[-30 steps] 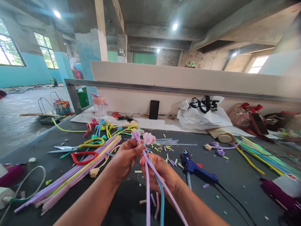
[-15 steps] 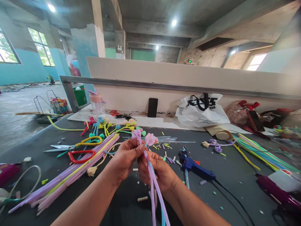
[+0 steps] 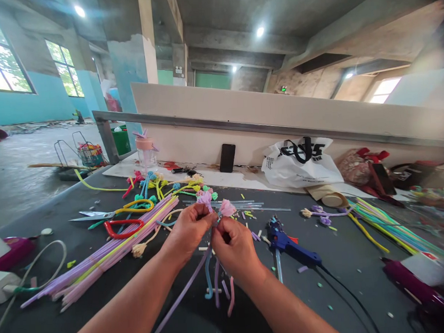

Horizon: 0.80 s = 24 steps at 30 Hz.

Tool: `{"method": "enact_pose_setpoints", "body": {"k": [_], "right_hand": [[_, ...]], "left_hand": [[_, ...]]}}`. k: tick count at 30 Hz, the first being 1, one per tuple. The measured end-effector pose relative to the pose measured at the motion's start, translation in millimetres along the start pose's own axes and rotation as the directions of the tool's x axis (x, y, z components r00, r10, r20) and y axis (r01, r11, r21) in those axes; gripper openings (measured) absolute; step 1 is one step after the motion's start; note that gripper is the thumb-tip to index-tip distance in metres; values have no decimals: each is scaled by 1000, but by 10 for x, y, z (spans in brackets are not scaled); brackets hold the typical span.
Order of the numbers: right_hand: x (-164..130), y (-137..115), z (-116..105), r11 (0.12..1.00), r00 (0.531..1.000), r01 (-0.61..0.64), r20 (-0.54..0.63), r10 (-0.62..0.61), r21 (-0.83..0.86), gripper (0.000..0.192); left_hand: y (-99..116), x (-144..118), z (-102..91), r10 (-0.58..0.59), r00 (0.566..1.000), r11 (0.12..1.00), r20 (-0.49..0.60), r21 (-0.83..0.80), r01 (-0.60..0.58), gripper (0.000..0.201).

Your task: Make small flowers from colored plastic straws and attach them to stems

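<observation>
In the head view, my left hand [image 3: 186,233] pinches a fuzzy purple pipe-cleaner flower [image 3: 204,199] just under its head. My right hand [image 3: 236,248], fingers curled in, grips close to a pink pipe-cleaner flower [image 3: 227,208]. The two hands nearly touch, and the fingertips hide where the stems meet. Below them hang a short blue stem [image 3: 209,278] and a pink stem [image 3: 231,297]. One long purple stem [image 3: 179,306] runs down toward the lower left. Cut bits of pipe cleaner lie around the hands on the dark table [image 3: 146,290].
Scissors [image 3: 125,228] and a bundle of pipe cleaners [image 3: 116,257] lie left; finished flowers [image 3: 160,185] sit behind. A blue glue gun [image 3: 297,249] with a cord rests right. Further back stand a phone [image 3: 227,158], a cup [image 3: 146,152] and a white bag [image 3: 302,163].
The right hand has turned over, knuckles now upward. The stems, which hung together toward the bottom, now spread apart, with a purple one slanting to the lower left. Both flowers sit slightly lower.
</observation>
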State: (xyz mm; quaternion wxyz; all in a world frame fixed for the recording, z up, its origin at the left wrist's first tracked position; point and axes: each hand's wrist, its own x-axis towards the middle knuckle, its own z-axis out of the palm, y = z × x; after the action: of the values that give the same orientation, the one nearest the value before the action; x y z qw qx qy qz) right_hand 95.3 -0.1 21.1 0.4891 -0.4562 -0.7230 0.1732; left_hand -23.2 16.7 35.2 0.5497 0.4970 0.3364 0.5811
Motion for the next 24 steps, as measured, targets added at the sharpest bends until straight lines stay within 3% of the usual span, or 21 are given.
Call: {"method": "enact_pose_setpoints", "body": {"k": [2,3,5,6,7,9,11,14,16,19,24], "right_hand": [[-5,-2,-11,991,997,68,-29,-72,-113,19],[-2,0,-18,994,998,65,-15,-66,-86,19],[17,10,-31,989,997,-47,69,38,143,23],[29,18,-36,936,983,-149,154,104,318,26],[40,27,-38,830,954,-263,259,150,491,29],[51,42,-34,519,880,-454,454,136,724,31],[41,49,-23,252,817,-560,577,9,789,29],[1,50,-3,40,730,-665,660,-175,746,25],[-24,55,7,-36,707,-693,670,-226,720,21],[-40,77,20,-96,712,-691,650,-266,717,17],[-43,107,35,-80,729,-667,627,-275,741,12]], "left_hand": [[-12,13,-8,-22,1000,1000,-14,-10,22,20],[-13,23,-18,-37,999,998,-5,-42,37,20],[-3,41,-43,-81,996,987,39,-135,85,21],[7,47,-55,-103,992,976,69,-186,114,21],[20,49,-64,-125,988,962,91,-233,143,22],[48,39,-69,-166,980,933,112,-305,193,23],[71,11,-55,-198,969,907,146,-347,238,22],[92,-44,-17,-203,950,880,237,-382,283,21],[98,-71,4,-203,939,865,279,-398,306,22],[89,-84,14,-217,929,854,300,-403,330,22],[54,-70,-11,-244,940,870,240,-375,322,20]]}}
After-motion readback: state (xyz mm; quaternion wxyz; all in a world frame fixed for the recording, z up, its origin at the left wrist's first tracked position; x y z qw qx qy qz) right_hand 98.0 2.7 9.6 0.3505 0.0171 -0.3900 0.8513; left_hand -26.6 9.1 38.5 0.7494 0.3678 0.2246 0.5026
